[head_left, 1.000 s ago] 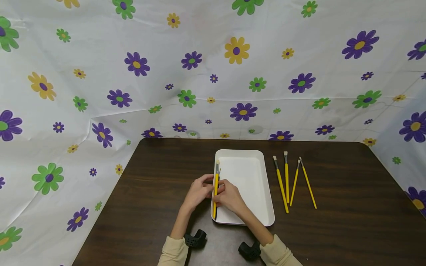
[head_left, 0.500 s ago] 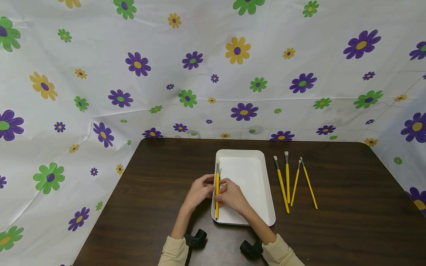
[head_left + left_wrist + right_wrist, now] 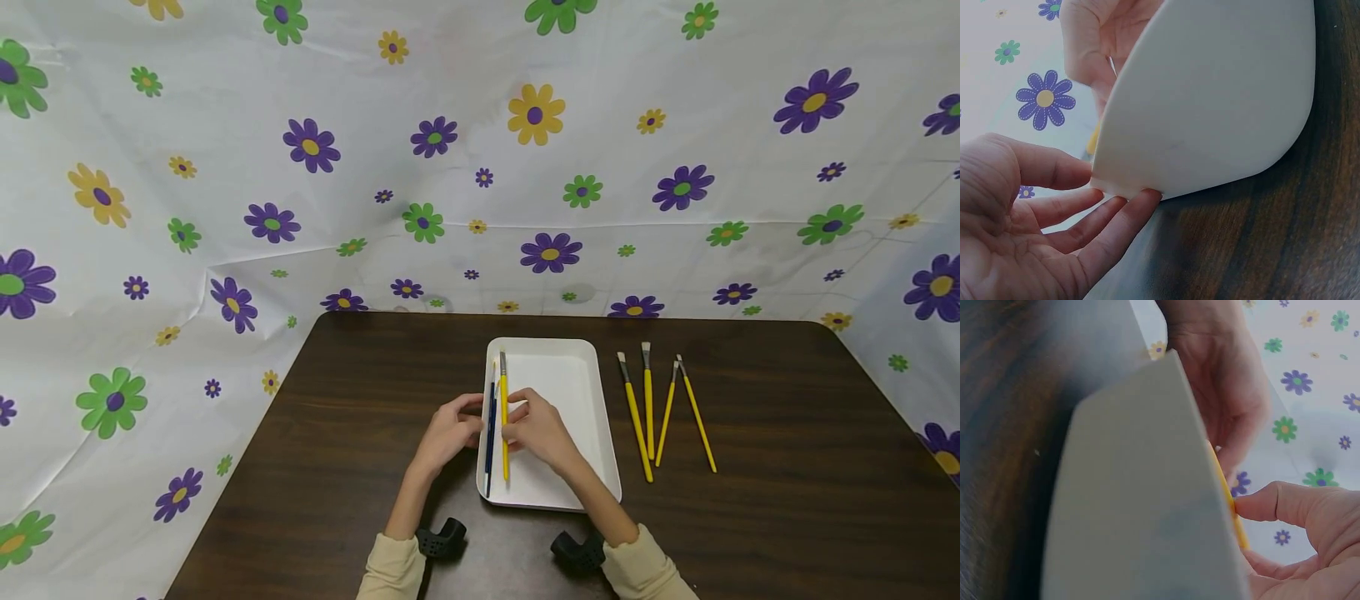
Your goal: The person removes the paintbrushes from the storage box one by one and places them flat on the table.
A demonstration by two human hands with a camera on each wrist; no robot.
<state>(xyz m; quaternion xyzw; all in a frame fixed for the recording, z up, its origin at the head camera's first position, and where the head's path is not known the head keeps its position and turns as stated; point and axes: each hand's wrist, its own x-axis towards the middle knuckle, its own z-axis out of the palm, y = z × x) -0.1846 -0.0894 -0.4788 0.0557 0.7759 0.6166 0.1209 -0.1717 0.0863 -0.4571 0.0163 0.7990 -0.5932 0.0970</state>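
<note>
In the head view, my right hand (image 3: 540, 429) pinches a yellow-handled paintbrush (image 3: 505, 417) between thumb and fingers, inside the white tray (image 3: 555, 375) near its left wall. The brush points away from me, bristles at the far end. Slim dark-handled paintbrushes (image 3: 491, 433) lie along that wall, just left of it. My left hand (image 3: 452, 433) touches the tray's left rim; the left wrist view has its thumb and extended fingertips against the tray edge. The right wrist view puts my right thumb on the yellow handle (image 3: 1225, 487), just past the tray wall.
Several yellow-handled paintbrushes (image 3: 647, 417) lie on the dark wooden table (image 3: 787, 433) to the right of the tray, bristles away from me. A flower-patterned cloth (image 3: 480, 267) hangs behind the table. Black wrist-worn devices (image 3: 442, 540) sit near both cuffs.
My right hand has drawn the yellow paintbrush rightward from the tray's left wall, uncovering the dark brushes. My left hand has stayed at the rim.
</note>
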